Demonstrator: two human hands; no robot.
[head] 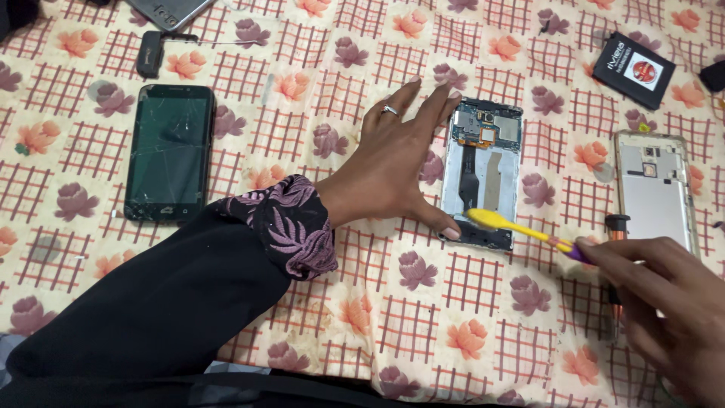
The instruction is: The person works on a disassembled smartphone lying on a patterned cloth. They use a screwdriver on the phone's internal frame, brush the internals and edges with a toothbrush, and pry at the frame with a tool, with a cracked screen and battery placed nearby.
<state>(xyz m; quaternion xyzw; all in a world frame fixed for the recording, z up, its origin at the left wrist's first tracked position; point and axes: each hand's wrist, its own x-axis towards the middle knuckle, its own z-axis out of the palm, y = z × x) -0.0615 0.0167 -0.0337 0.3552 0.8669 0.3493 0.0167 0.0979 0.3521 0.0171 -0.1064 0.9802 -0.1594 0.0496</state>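
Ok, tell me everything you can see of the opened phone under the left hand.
The opened phone lies flat on the flowered cloth, back cover off. A silvery frame surrounds a blue-green circuit board with orange parts at its top, a pale empty bay with a dark strip below, and a dark bottom section. The left hand steadies its left edge, fingertips at the top corner, thumb near the bottom. The yellow toothbrush held by the right hand has its head at the lower end.

Bright, even light, soft shadows, slight blur toward the edges.
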